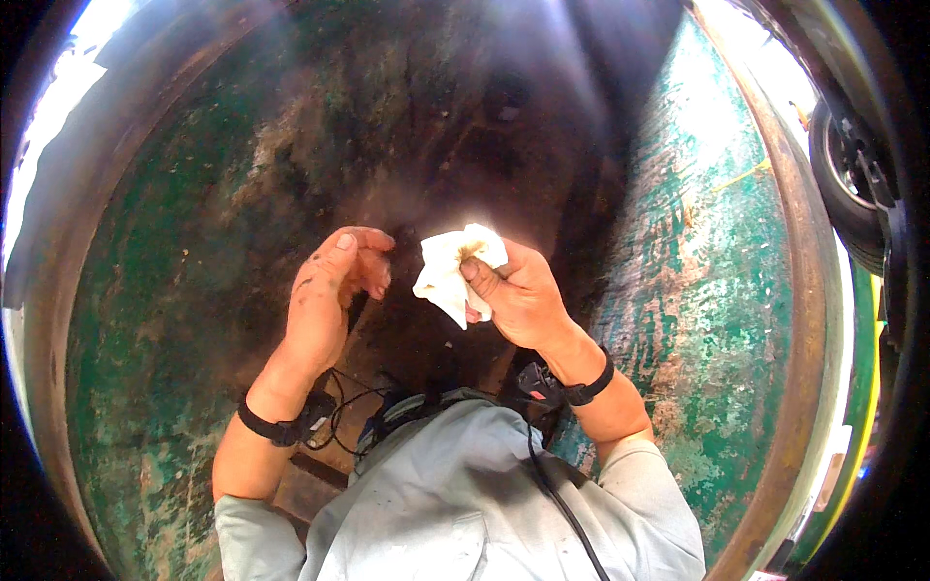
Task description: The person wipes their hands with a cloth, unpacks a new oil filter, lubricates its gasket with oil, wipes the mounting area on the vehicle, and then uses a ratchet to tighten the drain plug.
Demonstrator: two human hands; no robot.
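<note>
Right hand (518, 295) pinches a soft, light, crumpled white rag (453, 266) at frame centre, best gripped by its bunched folds; grimy left hand (334, 281) is curled, empty.

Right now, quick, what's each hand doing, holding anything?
Left hand: holds nothing, fingers curled loosely, grimy.
Right hand: closed on a crumpled white cloth, pinched under the thumb.

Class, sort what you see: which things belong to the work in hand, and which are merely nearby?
In hand:
- right hand gripping a crumpled white cloth
- grimy left hand, holding nothing

Merely nearby:
- worn green floor
- vehicle wheel
- black cable
</note>
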